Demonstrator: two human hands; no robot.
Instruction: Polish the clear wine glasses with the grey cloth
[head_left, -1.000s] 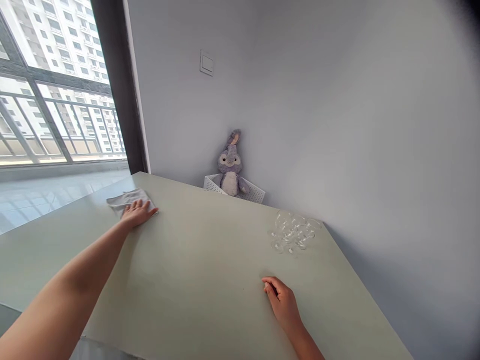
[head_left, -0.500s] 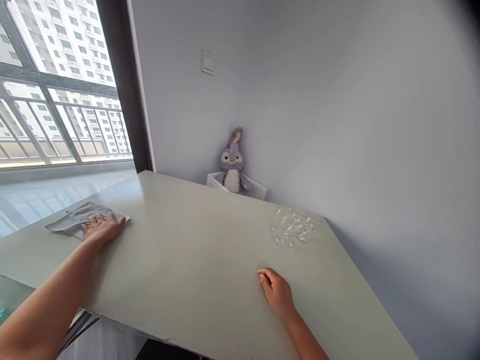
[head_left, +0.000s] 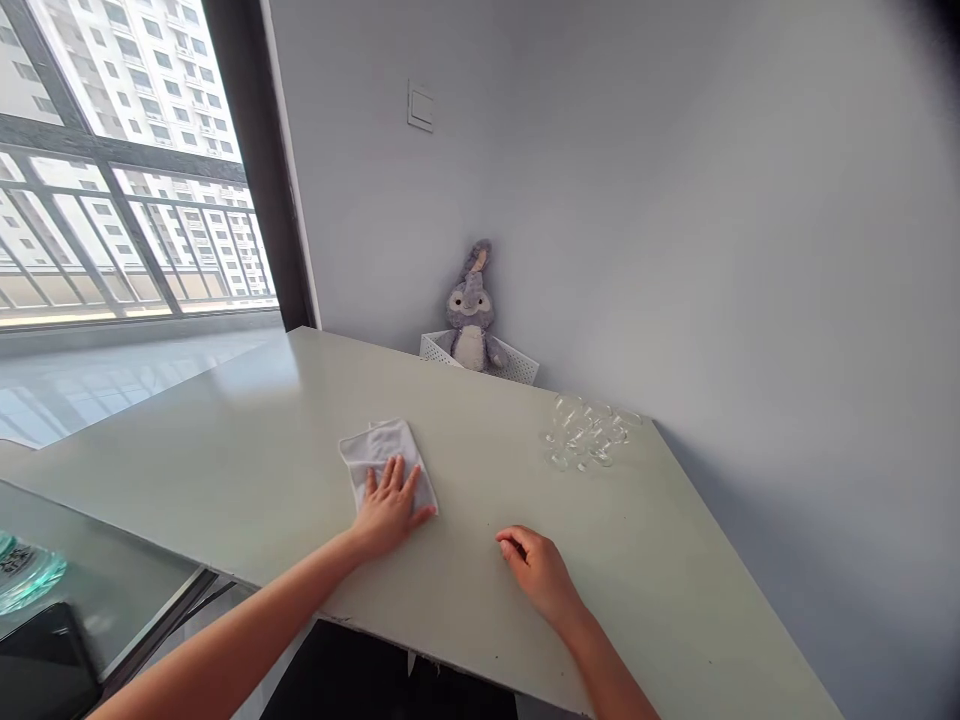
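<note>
My left hand [head_left: 388, 510] lies flat with fingers spread on a light grey cloth [head_left: 382, 445], pressing it against the pale tabletop [head_left: 465, 600] left of centre. The cloth spreads out beyond the fingertips, one corner folded over. To the right, my right hand [head_left: 536, 570] rests on the table with its fingers curled in loosely, and nothing shows in it. Beyond that hand, near the far right corner, stands a cluster of several clear glasses [head_left: 586, 435], whose outlines are hard to separate.
A plush rabbit [head_left: 470, 315] sits in a white perforated basket [head_left: 517, 367] behind the table's far edge, against the wall. At the lower left, a black phone [head_left: 45, 660] and a clear greenish container [head_left: 30, 575] lie on a lower glass surface. A window is at left.
My left hand has slid the cloth from the far left of the table toward the middle. My right hand stays curled in nearly the same spot. The view has turned slightly left.
</note>
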